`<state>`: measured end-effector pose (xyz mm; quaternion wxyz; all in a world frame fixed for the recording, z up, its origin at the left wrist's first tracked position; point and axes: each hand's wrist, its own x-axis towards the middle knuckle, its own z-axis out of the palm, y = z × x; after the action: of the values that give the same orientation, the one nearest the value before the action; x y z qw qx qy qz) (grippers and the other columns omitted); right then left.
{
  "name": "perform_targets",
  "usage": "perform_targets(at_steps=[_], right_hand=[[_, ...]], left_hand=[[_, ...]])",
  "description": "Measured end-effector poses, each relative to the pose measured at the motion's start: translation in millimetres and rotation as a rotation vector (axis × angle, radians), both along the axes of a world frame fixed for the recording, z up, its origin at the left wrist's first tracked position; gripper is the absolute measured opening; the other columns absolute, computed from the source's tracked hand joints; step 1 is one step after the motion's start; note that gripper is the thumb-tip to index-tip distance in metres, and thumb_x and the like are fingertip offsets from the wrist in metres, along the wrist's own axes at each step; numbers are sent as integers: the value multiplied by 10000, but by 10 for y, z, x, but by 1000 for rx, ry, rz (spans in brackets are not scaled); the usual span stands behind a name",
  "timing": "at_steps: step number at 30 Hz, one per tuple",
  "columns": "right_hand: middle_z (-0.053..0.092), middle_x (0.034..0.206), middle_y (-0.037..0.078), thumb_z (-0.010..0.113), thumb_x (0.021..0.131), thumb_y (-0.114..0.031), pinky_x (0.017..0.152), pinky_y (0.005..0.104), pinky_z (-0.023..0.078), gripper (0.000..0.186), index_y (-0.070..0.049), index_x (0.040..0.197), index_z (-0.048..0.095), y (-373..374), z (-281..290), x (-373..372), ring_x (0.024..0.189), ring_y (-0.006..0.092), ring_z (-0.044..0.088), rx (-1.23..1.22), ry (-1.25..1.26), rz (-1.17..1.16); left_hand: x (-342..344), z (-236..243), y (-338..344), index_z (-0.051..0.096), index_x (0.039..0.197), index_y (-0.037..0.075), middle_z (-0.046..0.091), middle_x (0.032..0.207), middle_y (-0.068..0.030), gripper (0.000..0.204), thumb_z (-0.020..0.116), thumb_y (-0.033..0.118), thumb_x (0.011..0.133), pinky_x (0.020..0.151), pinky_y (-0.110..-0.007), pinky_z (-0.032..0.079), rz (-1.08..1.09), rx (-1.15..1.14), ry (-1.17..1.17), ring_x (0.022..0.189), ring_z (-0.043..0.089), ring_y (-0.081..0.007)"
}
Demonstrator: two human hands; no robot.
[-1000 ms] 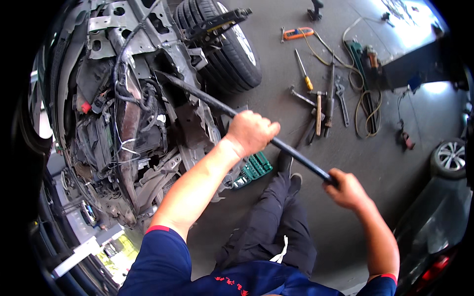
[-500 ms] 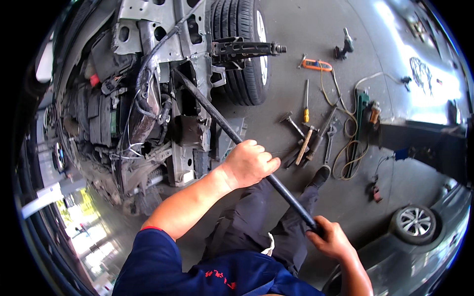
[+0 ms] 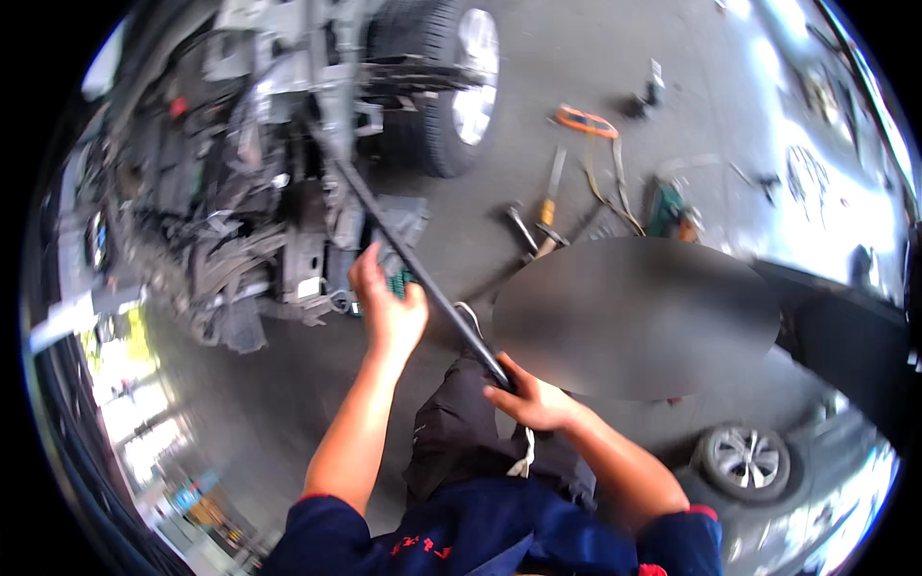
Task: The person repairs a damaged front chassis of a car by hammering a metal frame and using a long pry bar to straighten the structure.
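My left hand (image 3: pixel 389 312) is off the long black metal bar (image 3: pixel 432 288), just to its left, with fingers apart and nothing held. My right hand (image 3: pixel 533 398) grips the bar's lower end near my waist. The bar slants up into the exposed metal frame (image 3: pixel 336 197) of a car's stripped front end (image 3: pixel 163 211); its far tip is blurred among the metalwork. A tyre with a silver rim (image 3: pixel 473 82) is beside the frame. A green toolbox (image 3: pixel 400 286) shows partly behind my left fingers.
Right of the car lie an orange tool (image 3: pixel 581 121), a yellow-handled screwdriver (image 3: pixel 549 206), hammers (image 3: pixel 521 226), a green tool (image 3: pixel 666 206) and a drill (image 3: pixel 651 96). A blurred oval hides part of the floor. A dark beam (image 3: pixel 836 346) and another car's wheel (image 3: pixel 747 459) are at right.
My left hand has let go of the bar and opened, moving left and up. My right hand has come left and higher, still gripping it. The view has shifted and blurred.
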<state>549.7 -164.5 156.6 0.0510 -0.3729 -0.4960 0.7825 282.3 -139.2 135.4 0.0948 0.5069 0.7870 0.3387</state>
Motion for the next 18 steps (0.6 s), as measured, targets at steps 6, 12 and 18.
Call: perform_targets(at_steps=[6, 12, 18], right_hand=[[642, 799, 89, 662, 983, -299, 612, 329, 501, 351, 5, 1136, 576, -65, -162, 56, 640, 148, 585, -242, 162, -60], [656, 875, 32, 575, 1056, -318, 722, 283, 520, 313, -21, 1151, 607, -349, -491, 226, 774, 112, 612, -490, 288, -280], [666, 874, 57, 584, 1034, -309, 653, 300, 548, 281, -40, 1105, 623, -796, -1041, 561, 718, 150, 650, -552, -134, -508]], left_hand=[[861, 285, -238, 526, 1266, 100, 586, 942, -52, 284, 464, 236, 1024, 807, -399, 525, 360, -289, -1620, 828, 588, -175], [945, 21, -317, 537, 1265, 135, 484, 860, 4, 258, 483, 181, 1017, 600, -279, 424, 221, -66, -1557, 716, 470, -108], [960, -233, -527, 496, 1337, 119, 535, 900, -13, 350, 507, 165, 990, 653, -310, 471, 363, -18, -1465, 758, 515, -125]])
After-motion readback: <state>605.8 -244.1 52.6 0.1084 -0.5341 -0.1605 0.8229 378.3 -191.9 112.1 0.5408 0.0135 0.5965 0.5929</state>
